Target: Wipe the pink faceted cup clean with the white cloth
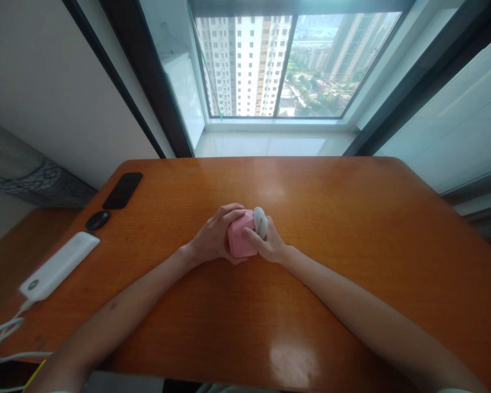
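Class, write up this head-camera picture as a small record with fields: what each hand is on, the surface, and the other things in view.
Left hand: wrapped over a pink block
Right hand: fingers across the same block, against a white wad of cloth or tissue
Surface: orange-brown wooden table
Also on table: black smartphone, small black oval object, white power bank with white cable
Beyond: window showing high-rise towers
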`<act>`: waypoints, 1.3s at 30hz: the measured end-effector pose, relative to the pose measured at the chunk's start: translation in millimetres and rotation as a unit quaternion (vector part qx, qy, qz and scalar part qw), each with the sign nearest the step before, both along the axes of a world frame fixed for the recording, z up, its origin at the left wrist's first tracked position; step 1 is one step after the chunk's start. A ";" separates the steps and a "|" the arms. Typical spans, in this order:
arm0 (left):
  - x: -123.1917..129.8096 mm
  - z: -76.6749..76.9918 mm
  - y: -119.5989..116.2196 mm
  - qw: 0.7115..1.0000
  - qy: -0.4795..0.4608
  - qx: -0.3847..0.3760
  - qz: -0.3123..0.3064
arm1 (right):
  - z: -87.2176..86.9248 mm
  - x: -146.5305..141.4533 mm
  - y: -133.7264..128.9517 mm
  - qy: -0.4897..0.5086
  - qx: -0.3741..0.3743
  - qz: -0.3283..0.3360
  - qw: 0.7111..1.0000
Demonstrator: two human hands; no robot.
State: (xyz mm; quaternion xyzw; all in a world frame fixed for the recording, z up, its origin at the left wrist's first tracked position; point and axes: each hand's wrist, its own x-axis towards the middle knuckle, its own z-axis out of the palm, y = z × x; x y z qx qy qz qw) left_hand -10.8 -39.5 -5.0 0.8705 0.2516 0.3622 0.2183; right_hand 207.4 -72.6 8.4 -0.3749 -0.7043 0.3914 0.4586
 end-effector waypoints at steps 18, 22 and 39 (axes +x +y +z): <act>-2.6 -9.4 6.9 0.996 0.014 0.075 -0.040 | 1.5 -0.5 0.6 0.042 -0.053 0.001 0.998; -1.9 -6.6 4.8 0.995 0.018 0.102 -0.014 | 1.8 -0.9 0.2 0.044 -0.041 0.008 0.998; 9.8 -1.8 -11.2 0.984 -0.082 -0.160 -0.012 | -1.3 0.5 -1.9 0.011 -0.013 -0.011 1.000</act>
